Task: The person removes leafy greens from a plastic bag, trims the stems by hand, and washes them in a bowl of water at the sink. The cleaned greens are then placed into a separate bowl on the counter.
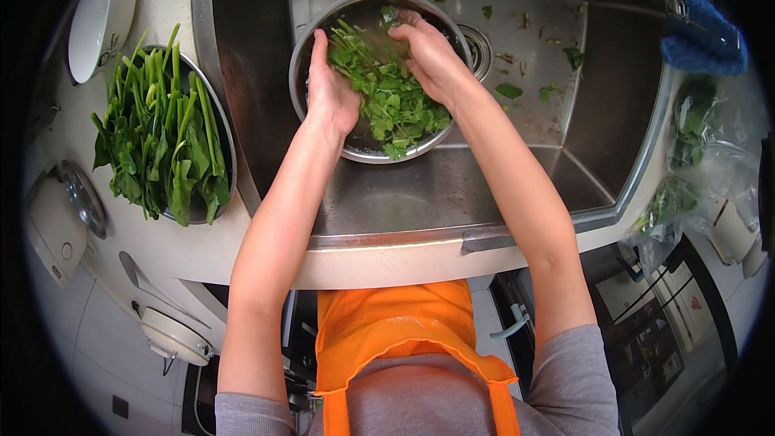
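A round stainless steel bowl (382,160) of water stands in the sink, with a bunch of cilantro (393,97) in it. On the bowl's left side, my left hand (330,88) is against the bunch, thumb raised along the rim and the other fingers hidden beneath stems and leaves. My right hand (428,54) reaches in from the right. Its thumb and fingertips close around a few sprigs at the far side, partly under the water.
The steel sink (387,197) surrounds the bowl. Torn leaves (508,91) and stem bits lie by the drain (479,51). Spinach-like greens (163,133) fill a bowl at left, near a white bowl (103,24). Bagged greens (669,200) and a blue cloth (705,39) are at right.
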`<state>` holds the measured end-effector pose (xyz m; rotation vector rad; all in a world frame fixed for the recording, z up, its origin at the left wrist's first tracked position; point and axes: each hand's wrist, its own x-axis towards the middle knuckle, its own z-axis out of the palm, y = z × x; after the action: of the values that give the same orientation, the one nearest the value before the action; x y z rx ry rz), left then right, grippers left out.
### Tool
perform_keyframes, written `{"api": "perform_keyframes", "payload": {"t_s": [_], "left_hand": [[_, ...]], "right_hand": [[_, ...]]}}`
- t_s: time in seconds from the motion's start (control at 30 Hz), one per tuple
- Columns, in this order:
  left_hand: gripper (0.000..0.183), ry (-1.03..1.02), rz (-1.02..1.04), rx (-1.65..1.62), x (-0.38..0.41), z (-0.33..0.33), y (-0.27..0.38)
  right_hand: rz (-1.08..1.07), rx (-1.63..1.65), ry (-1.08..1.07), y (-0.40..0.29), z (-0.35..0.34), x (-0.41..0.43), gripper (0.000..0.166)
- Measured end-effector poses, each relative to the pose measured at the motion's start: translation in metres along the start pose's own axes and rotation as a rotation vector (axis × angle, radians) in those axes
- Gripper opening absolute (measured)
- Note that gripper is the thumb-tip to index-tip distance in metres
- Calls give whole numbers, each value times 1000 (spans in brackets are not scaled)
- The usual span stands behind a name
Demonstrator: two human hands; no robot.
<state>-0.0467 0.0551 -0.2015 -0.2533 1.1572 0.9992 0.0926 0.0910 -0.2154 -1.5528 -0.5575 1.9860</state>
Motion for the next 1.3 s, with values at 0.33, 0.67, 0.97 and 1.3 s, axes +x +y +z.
{"api": "perform_keyframes", "payload": {"t_s": [0.33,0.67,0.97,1.3], "left_hand": [[81,-293,20,7,-27,5,-2],[41,-177,82,300,-46,6,-13],[27,-59,61,260,-60,-10,-24],[24,-11,446,153,-99,-23,-9]], "right_hand": [[-7,445,-311,-10,-13,-39,49],[-148,-42,-285,-6,-7,-77,63],[-236,-641,-329,-5,-7,-115,69],[-343,-432,67,-16,-59,-94,34]]}}
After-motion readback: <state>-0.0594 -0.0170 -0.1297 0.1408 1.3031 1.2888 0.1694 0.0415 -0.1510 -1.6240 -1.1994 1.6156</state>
